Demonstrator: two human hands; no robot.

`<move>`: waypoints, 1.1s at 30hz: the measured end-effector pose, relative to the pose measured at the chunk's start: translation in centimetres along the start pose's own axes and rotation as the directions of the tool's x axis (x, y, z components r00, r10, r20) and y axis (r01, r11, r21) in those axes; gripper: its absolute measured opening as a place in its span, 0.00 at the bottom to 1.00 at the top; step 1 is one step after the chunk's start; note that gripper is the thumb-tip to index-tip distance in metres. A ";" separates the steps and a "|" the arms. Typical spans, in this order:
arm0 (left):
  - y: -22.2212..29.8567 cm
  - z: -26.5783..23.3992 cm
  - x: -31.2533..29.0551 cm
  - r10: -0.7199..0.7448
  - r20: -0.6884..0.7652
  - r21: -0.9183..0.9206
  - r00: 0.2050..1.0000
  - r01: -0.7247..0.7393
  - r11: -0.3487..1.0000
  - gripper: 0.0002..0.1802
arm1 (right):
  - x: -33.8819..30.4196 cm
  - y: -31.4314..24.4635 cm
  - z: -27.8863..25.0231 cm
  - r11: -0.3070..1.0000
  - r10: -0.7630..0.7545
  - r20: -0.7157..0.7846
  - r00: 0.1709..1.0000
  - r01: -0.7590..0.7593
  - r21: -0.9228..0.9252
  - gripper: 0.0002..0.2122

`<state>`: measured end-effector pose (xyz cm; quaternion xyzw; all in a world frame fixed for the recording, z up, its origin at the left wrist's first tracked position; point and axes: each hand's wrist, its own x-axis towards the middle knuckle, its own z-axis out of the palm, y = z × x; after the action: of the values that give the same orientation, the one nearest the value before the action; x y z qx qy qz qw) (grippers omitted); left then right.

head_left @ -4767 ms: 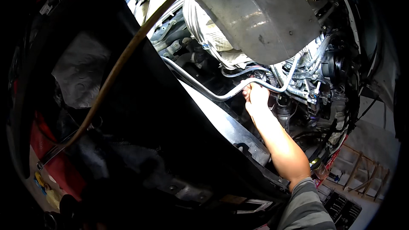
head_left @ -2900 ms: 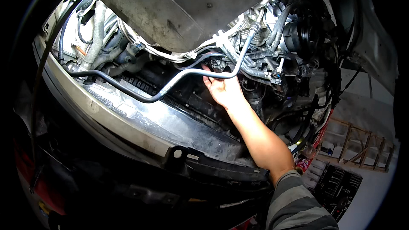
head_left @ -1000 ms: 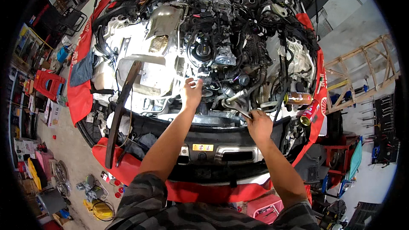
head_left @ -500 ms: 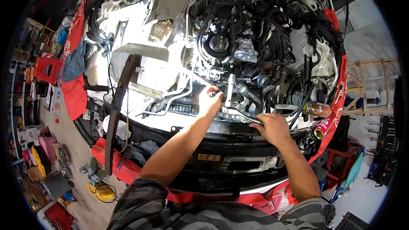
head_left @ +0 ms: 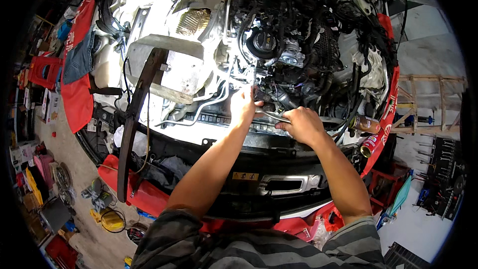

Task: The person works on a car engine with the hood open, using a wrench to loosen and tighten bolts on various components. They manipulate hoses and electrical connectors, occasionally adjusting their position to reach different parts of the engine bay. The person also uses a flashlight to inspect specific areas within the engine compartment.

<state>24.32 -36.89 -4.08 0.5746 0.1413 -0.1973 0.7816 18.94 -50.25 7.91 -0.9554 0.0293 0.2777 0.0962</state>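
Observation:
My right hand (head_left: pixel 302 125) is closed around the handle of a curved metal ratchet wrench (head_left: pixel 273 116), over the front of an open engine bay. The tool's other end runs to my left hand (head_left: pixel 243 107), whose fingers are closed at a bright metal shaft (head_left: pixel 252 76); the grip is partly hidden by the hand itself. Just beyond both hands sits the engine (head_left: pixel 279 45), full of dark hoses, with a round black cap (head_left: pixel 262 41) on it. Pale bent pipes (head_left: pixel 209 100) pass to the left of my left hand.
A long dark bar (head_left: pixel 137 124) stands at the left of the bay. Red covers (head_left: pixel 79 94) drape the fenders. Two cans (head_left: pixel 366 124) lie at the right edge. A wooden frame (head_left: pixel 428 102) is farther right. The front bumper beam (head_left: pixel 284 184) lies beneath my forearms.
My left hand has shifted onto the bright shaft, which stood beside it before. The right hand, with the ratchet wrench, has moved slightly left and away from me. The whole view has shifted a little.

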 end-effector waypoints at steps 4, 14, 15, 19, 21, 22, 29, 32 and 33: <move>0.7 0.6 -0.2 -0.237 -0.007 -0.083 0.971 0.236 0.968 0.15 | 0.1 -0.8 -1.6 0.990 0.018 0.038 0.999 -0.013 -0.138 0.18; -4.4 -0.9 3.5 -0.497 0.369 -0.679 0.786 0.593 0.432 0.13 | -1.1 -8.8 -2.6 0.706 -0.143 -0.073 0.987 0.050 -0.706 0.05; -4.4 -0.5 3.4 -0.472 0.293 -0.664 0.832 0.532 0.525 0.12 | -1.0 -8.4 -2.5 0.716 -0.163 -0.077 0.984 0.064 -0.695 0.05; -0.4 0.1 1.1 -0.322 0.076 -0.623 0.944 0.297 0.724 0.07 | -1.0 -3.8 -1.5 0.944 -0.144 -0.185 0.972 0.079 -0.319 0.08; -0.1 0.5 0.9 -0.252 -0.008 -0.573 0.968 0.202 0.795 0.07 | -0.9 -1.4 -0.1 0.975 -0.061 -0.163 0.985 0.024 -0.219 0.07; -0.1 0.9 0.7 -0.254 -0.006 -0.573 0.967 0.205 0.793 0.07 | -0.7 0.2 1.6 0.981 -0.059 -0.221 0.973 0.015 -0.195 0.08; 0.7 1.2 1.1 -0.260 0.039 -0.552 0.965 0.238 0.799 0.07 | 2.0 3.8 5.5 0.999 -0.019 -0.134 0.991 0.026 0.048 0.10; 0.1 0.7 1.7 -0.220 0.021 -0.546 0.975 0.195 0.815 0.08 | 3.0 2.0 5.3 0.953 0.095 0.117 0.989 -0.124 0.276 0.11; 0.2 0.5 1.8 -0.284 0.038 -0.509 0.958 0.263 0.819 0.08 | 3.1 1.4 5.2 0.972 0.082 0.082 0.993 -0.098 0.213 0.11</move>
<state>25.98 -37.54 -4.62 0.3252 0.2848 -0.2518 0.8659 18.69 -50.54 1.73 -0.9263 0.0990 0.3113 0.1878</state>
